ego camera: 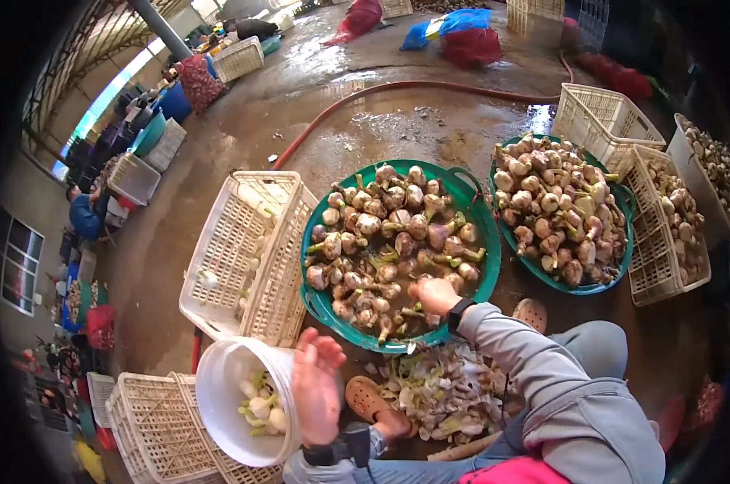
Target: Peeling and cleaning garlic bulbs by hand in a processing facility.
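Note:
My right hand (436, 296) reaches into a round green tub (492, 254), its fingers low at the muddy water. Whether it grips anything there is hidden. Whole garlic bulbs (368, 224) with cut stems fill much of that tub. Beside the rim of a tilted white bucket (204, 387), my left hand (318, 384) is raised with fingers extended and nothing visible in it. Peeled, pale garlic bulbs (262, 406) lie inside the bucket. Between my feet is a heap of garlic skins and trimmings (443, 393).
A cream plastic crate (232, 248) holding a few pale bulbs stands left of the tub. Another green tub (628, 209) heaped with garlic sits to the right, near more crates (607, 121). A red hose (365, 91) crosses the wet floor. A person (87, 215) sits far left.

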`<state>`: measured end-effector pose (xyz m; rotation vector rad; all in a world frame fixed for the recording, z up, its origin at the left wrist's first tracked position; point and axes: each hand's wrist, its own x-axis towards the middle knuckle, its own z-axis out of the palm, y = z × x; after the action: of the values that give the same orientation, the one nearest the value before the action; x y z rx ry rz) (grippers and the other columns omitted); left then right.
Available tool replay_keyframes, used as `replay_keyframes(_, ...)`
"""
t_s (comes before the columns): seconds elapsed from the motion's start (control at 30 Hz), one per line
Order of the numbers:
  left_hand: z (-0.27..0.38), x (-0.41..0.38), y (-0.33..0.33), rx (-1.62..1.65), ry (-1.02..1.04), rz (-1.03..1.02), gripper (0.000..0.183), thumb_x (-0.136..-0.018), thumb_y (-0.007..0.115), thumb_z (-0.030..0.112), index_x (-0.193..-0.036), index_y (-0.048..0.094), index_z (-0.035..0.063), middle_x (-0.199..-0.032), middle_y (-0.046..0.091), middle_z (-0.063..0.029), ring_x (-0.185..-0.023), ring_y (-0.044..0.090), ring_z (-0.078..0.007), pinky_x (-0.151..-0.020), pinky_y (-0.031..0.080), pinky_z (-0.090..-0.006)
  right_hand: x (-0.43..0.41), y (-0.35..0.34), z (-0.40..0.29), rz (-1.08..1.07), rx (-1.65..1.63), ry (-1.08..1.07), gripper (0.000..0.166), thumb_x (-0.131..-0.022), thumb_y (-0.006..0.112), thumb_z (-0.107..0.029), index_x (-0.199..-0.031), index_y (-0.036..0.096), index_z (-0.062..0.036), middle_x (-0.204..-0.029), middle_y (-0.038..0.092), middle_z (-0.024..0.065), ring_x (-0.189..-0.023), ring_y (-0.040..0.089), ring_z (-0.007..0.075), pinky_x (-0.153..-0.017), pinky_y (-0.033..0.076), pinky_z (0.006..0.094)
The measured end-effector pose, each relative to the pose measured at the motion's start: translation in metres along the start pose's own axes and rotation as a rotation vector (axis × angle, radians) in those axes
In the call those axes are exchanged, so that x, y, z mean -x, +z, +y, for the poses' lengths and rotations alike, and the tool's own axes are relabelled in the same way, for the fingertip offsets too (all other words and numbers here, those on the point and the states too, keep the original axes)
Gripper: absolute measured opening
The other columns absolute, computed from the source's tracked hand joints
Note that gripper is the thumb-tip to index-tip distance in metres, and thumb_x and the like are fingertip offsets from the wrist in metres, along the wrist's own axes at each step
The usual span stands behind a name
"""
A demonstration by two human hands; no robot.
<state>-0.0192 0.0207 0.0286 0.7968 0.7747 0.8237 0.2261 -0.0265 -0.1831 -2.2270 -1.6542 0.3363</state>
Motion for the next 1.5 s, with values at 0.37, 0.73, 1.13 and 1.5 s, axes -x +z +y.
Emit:
replay_keyframes(0.37, -0.057, -0.029, -0.007, -0.769, 0.08, -0.172, 0.042, -0.086, 0.058, 0.012, -0.126, 0.045, 0.0059, -0.112, 0.052, -0.0083, -0.091, 0.054, -0.0156, -0.078, 0.047, -0.0282, -0.013, -0.057, -0.013, 0.037, -0.785, 0.171, 0.022, -0.085, 0.055, -0.019, -0.102, 0.059, -0.0054, -0.087, 0.064, 0.0135, -0.078, 0.062, 0.0257, -0.068, 0.048, 0.0363)
replay_keyframes(0.73, -0.063, 0.004, 0.045, -1.105, 0.678, -0.205, 0.054, -0.071, 0.073, 0.013, -0.119, 0.049, 0.0058, -0.112, 0.045, -0.0109, -0.1, 0.051, -0.0238, -0.077, 0.049, -0.0327, 0.063, -0.152, -0.103, 0.023, -1.02, 0.051, 0.025, -0.089, 0.053, -0.02, -0.1, 0.062, 0.0006, -0.097, 0.057, 0.0137, -0.089, 0.057, 0.0251, -0.077, 0.045, 0.0337)
replay_keyframes(1.13, -0.048, 0.045, 0.054, -1.032, 0.632, -0.235, 0.053, -0.07, 0.069, 0.009, -0.119, 0.047, 0.0015, -0.108, 0.048, -0.0143, -0.099, 0.052, -0.0282, -0.082, 0.046, -0.0343, 0.106, -0.153, -0.122, 0.196, -1.211, 0.115, 0.02, -0.086, 0.048, -0.014, -0.09, 0.061, 0.0004, -0.08, 0.054, 0.0051, -0.071, 0.05, 0.0182, -0.064, 0.043, 0.0315)
replay_keyframes(1.5, -0.074, 0.027, 0.026, -0.307, 0.189, -0.181, 0.057, -0.092, 0.039, 0.04, -0.137, 0.024, 0.0077, -0.093, 0.057, -0.0086, -0.068, 0.052, -0.0091, -0.052, 0.04, -0.0215, 0.1, -0.135, -0.125, 0.032, -1.37, 0.031, 0.019, -0.088, 0.059, -0.015, -0.099, 0.063, 0.0001, -0.093, 0.064, 0.0038, -0.082, 0.055, 0.0071, -0.072, 0.046, 0.0257)
